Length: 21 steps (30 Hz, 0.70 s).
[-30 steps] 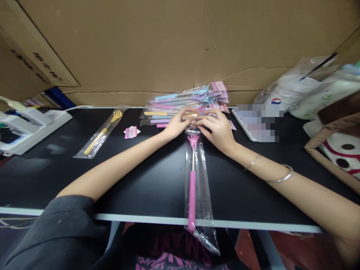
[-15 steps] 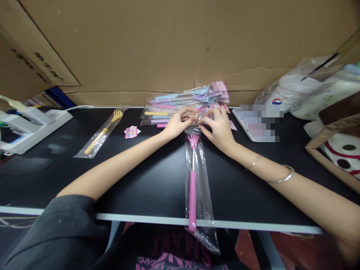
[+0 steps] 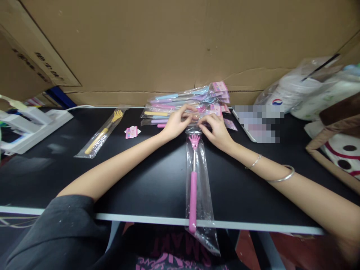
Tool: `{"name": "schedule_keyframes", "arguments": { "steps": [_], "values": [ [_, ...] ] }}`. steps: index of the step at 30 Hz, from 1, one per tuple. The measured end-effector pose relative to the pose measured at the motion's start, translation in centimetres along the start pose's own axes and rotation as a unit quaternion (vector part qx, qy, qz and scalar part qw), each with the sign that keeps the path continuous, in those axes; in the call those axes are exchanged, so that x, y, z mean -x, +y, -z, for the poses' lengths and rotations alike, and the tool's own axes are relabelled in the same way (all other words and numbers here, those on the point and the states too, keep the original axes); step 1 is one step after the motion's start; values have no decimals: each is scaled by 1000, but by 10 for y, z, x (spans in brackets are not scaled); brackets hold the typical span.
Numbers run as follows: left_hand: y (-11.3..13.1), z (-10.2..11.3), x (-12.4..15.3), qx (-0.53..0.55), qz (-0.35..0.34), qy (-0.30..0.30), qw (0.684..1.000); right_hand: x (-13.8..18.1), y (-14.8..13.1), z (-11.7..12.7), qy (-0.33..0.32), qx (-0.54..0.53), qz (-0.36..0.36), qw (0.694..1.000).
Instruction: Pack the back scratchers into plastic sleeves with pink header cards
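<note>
The left hand [image 3: 176, 124] and right hand [image 3: 216, 130] meet at the fingertips, both pinched narrow on the top edge of a clear bag [image 3: 203, 202] — its pink back scratcher [image 3: 192, 195] runs from just below the grip toward the body. Just beyond the grip lies a stack of bagged scratchers [image 3: 180, 102], their pink cards unreadable. Far right of it a round red-white-blue logo [image 3: 277, 102] shows — no legible name.

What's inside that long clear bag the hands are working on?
The clear bag holds a pink back scratcher. The left hand and right hand cover its top edge.
</note>
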<state>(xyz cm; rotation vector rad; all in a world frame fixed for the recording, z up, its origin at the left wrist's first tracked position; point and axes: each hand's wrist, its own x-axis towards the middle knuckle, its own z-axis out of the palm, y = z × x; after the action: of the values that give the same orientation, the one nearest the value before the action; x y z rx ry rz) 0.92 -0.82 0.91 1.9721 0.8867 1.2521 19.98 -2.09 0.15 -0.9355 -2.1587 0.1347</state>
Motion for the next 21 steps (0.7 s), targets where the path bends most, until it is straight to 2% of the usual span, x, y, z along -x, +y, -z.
{"name": "schedule_keyframes", "arguments": {
  "steps": [8, 13, 21],
  "values": [
    [-2, 2, 1, -69, -20, -12, 997, -1, 3, -1, 5, -61, -31, 998],
    [0, 7, 1, -98, -15, 1, 995, -2, 4, 0, -3, -89, -48, 995],
    [16, 29, -9, -209, -47, 22, 976, -2, 0, 2, -21, -89, -57, 994]
  ]
}}
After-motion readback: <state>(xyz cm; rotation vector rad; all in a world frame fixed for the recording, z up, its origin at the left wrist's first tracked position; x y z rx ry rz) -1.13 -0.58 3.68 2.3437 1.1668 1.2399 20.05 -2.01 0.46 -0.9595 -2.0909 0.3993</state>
